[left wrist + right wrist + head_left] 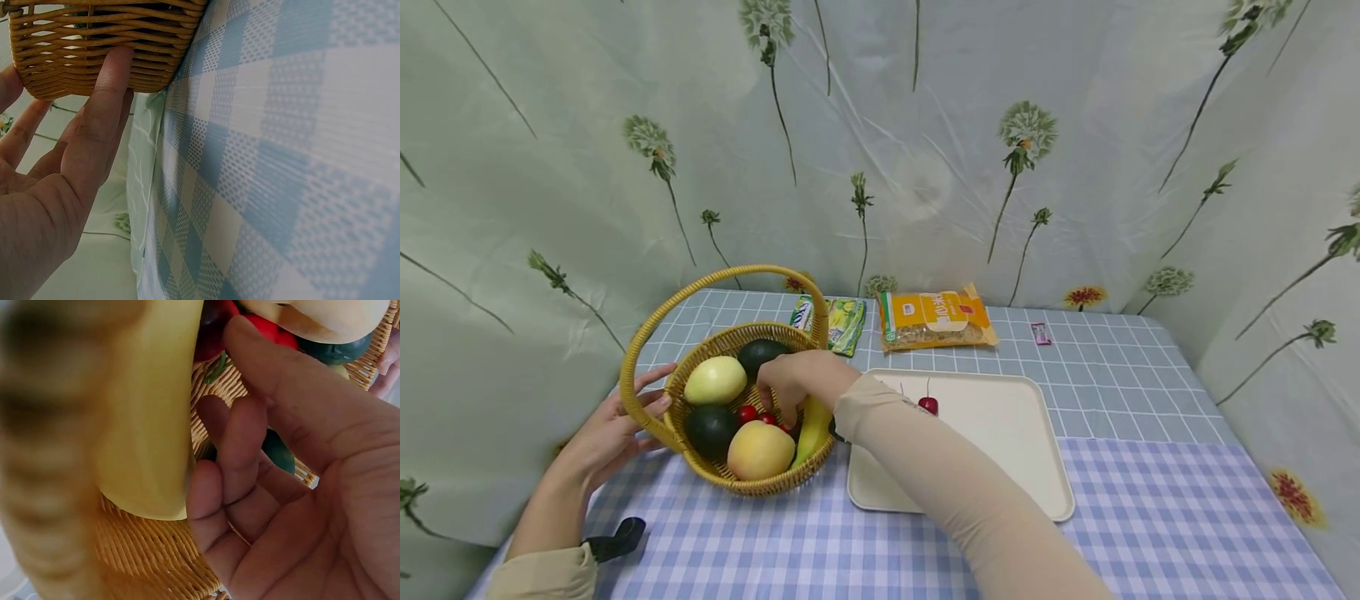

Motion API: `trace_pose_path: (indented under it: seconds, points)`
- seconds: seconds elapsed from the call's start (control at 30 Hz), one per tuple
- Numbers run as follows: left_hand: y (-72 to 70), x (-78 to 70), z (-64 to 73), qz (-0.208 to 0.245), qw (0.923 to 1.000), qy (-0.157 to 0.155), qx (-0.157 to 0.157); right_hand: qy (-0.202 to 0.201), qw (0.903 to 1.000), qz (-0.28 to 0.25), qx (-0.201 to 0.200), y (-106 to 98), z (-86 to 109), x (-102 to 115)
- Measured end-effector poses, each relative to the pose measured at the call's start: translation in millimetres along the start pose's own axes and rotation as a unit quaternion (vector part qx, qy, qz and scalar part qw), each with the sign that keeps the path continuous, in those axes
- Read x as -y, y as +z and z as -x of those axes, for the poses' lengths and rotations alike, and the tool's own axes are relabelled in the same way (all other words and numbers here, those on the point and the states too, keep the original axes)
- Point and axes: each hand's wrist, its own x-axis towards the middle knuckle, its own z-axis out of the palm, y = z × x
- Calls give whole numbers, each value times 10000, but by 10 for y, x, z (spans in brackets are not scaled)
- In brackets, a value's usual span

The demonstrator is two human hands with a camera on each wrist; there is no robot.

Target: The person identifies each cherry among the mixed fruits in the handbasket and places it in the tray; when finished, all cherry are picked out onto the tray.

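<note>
A wicker basket [760, 483] with a tall handle holds a peach [762, 450], a banana [812, 429], a pale yellow-green oval fruit [715, 380], dark green fruits [711, 431] and several red cherries [747, 414]. My right hand [801, 379] reaches down into it, fingers bent, beside the banana. In the right wrist view its thumb tip meets a dark red cherry [211, 334], while the other fingertips stand apart from it. My left hand [617, 429] rests extended fingers against the basket's outer left side; the left wrist view shows these fingers [103, 94] touching the weave.
Right of the basket lies a cream tray [1000, 433] with a cherry [928, 405] on it, partly behind my right forearm. At the back are a green packet [847, 323], an orange bag [936, 318] and a small pink packet [1041, 333]. A printed curtain hangs behind the table.
</note>
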Motion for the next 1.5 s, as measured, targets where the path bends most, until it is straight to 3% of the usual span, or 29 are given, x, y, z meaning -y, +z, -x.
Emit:
trace_pose_path:
  seconds: [1.27,1.4,1.5]
  points:
    - [-10,-11,16,-7,9999,101,62,262,9959,614,604,-108,26,115]
    - [-16,-20,14,-36,10000,64,53,400,9944,701,684,-140,-15,124]
    - [-10,-29,11,-97,9999,15,36,698,9930,727,618,-76,-224,60]
